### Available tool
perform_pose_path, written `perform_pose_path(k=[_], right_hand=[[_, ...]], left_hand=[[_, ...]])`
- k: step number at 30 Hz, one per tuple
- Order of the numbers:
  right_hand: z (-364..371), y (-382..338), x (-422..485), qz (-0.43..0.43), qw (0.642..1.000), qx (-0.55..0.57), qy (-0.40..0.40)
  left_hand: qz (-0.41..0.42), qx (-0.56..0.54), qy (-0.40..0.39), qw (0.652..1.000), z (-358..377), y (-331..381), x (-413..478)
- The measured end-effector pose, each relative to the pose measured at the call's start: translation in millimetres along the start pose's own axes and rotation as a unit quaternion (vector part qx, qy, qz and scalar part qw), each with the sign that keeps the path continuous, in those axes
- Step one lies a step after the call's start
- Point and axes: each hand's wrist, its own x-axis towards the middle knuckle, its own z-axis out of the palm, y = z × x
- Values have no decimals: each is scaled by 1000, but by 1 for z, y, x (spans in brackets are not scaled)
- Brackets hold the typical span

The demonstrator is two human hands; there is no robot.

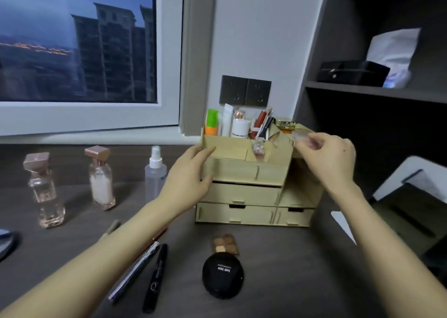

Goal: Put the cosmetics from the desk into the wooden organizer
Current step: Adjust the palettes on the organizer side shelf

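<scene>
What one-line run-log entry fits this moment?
left hand: rests on wooden organizer | right hand: pinches small clear item above organizer's right top | on desk: black compact, eyeshadow palette

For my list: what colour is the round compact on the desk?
The round compact is black with small white lettering, seen in the head view.

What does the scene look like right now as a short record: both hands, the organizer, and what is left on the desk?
left hand: rests against the left side of the wooden organizer
right hand: pinches a small clear item, blurred, over the organizer's top right
top compartments: white tube and other cosmetics standing inside
on desk: left perfume bottle, right perfume bottle, spray bottle, eyeshadow palette, black compact, mascara, silver pen
</scene>
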Motion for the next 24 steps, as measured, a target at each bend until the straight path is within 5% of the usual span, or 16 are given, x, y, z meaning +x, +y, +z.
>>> perform_pose_path(k=[8,13,20,24], right_hand=[[30,6,51,18,976,-184,-115],[44,8,54,92,979,-95,-153],[28,16,61,74,975,-21,-209],[16,-6,29,-14,995,-39,-91]], left_hand=[[-4,37,-4,999,12,-3,15],[2,38,0,999,12,-8,15],[-1,29,-12,1000,7,-7,13],[1,5,-5,1000,-11,-8,3]])
